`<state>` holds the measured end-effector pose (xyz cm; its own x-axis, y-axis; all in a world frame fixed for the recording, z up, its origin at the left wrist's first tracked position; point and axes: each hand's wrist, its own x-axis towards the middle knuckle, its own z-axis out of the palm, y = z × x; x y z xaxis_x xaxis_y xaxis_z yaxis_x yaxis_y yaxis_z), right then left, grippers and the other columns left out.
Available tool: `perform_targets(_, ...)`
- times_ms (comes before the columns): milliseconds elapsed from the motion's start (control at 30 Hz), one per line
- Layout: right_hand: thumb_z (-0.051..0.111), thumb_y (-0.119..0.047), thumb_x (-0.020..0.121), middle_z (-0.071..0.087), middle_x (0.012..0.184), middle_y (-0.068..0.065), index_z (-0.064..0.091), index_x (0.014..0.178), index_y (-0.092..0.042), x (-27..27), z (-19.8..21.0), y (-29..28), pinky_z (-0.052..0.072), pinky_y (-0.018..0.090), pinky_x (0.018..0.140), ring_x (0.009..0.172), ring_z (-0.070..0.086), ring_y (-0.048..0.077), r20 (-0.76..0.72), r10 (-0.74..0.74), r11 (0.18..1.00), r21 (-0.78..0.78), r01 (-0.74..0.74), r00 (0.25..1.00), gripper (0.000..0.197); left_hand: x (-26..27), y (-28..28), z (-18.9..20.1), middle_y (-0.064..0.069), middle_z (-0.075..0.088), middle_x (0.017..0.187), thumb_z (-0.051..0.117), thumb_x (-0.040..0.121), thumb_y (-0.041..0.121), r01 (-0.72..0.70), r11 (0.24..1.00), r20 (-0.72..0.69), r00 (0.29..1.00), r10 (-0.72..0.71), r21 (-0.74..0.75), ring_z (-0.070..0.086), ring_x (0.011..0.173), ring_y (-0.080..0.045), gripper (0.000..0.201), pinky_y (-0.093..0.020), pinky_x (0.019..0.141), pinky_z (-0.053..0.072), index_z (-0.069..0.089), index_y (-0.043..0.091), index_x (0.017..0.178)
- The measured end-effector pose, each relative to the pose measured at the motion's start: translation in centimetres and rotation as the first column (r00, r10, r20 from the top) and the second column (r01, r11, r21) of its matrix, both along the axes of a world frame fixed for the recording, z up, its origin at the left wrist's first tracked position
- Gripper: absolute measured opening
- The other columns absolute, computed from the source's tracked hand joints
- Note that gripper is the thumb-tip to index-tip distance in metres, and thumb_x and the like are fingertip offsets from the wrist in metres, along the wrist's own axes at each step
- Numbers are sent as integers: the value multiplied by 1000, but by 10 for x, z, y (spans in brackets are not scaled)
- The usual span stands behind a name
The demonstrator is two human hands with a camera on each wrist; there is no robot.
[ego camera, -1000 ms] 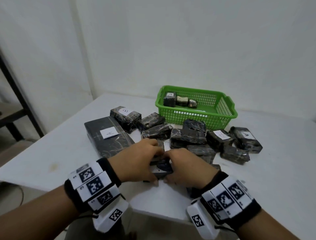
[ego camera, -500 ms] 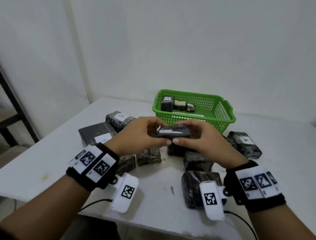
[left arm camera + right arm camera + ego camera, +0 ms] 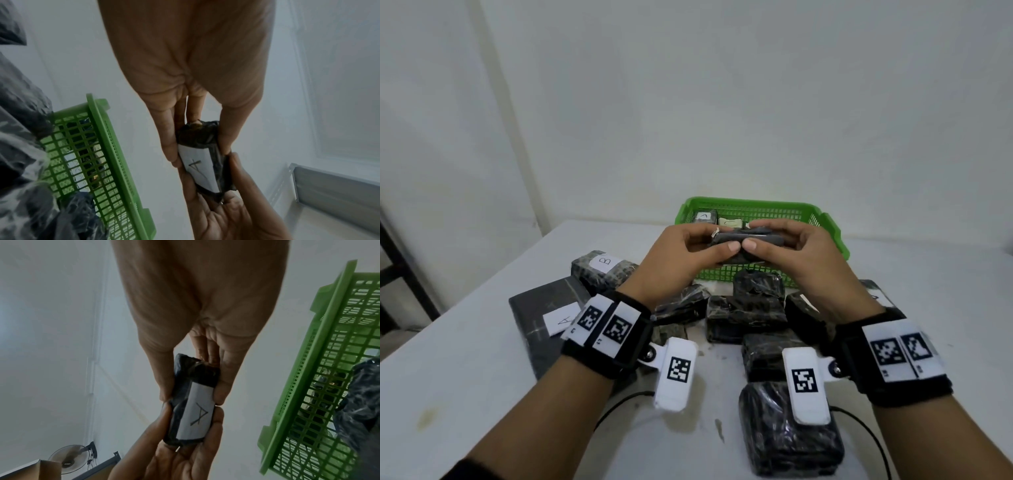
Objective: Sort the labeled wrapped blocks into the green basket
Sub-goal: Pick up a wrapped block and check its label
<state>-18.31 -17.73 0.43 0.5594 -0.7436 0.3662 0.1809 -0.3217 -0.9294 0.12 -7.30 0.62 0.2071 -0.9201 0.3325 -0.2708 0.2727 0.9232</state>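
Observation:
Both hands hold one small black-wrapped block (image 3: 744,238) in the air, level with the near wall of the green basket (image 3: 832,236). My left hand (image 3: 685,257) pinches its left end and my right hand (image 3: 791,253) pinches its right end. Its white label reads "A" (image 3: 195,415), also plain in the left wrist view (image 3: 198,167). The basket holds three small wrapped blocks at its back left, one labelled "A" (image 3: 704,216). More black-wrapped blocks lie on the white table (image 3: 465,394) beneath my hands, one marked "B" (image 3: 602,265).
A large flat black package with an "A" label (image 3: 544,311) lies at the left. A big wrapped block (image 3: 787,431) sits near the front edge by my right wrist. A dark shelf frame (image 3: 393,260) stands off the table's left side. White walls close behind.
The hands lifted the small block off the table a second ago and have since raised it further, toward the basket. The head view tilted up slightly.

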Motion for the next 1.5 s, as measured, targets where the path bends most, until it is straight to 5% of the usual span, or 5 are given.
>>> perform_targets(267,87,-13,80,82,99,9,79,105,-10,5,-6,-23,65,31,81,93,80,23,25,-87,996,-17,87,996,27,2,-23,-4,-12,78,109,71,93,11,-1,1000,-40,999,0,-29,75,104,-24,25,-33,92,60,73,6,118)
perform_targets(667,86,-14,80,81,106,9,75,117,-5,-1,-20,-32,63,32,91,103,78,22,-4,-62,995,80,62,998,40,3,-36,-22,-8,79,105,76,90,14,-57,997,-110,993,52,-42,75,102,-25,18,-41,95,58,77,14,108)
perform_targets(767,89,-24,71,82,103,5,77,112,-9,1,-20,-27,61,27,88,99,79,17,3,-90,994,60,90,996,46,0,-33,-23,-9,78,108,73,92,11,-5,999,-100,995,1,-41,75,104,-22,24,-31,94,58,75,7,115)
perform_targets(1200,86,-6,78,82,104,5,77,113,-9,-7,-15,-17,60,18,81,97,79,14,4,-77,996,-45,77,997,36,0,-23,-25,-13,77,112,73,90,4,-14,995,-95,996,4,-102,73,109,-28,27,-43,101,56,73,3,116)
perform_targets(1500,90,-32,62,80,114,7,74,118,-11,-7,-20,-19,62,33,91,107,77,22,-7,30,999,40,-30,1000,62,-3,-23,-28,-17,73,119,73,81,-16,31,987,-83,996,-44,-155,70,116,-23,41,-31,100,56,67,-4,120)
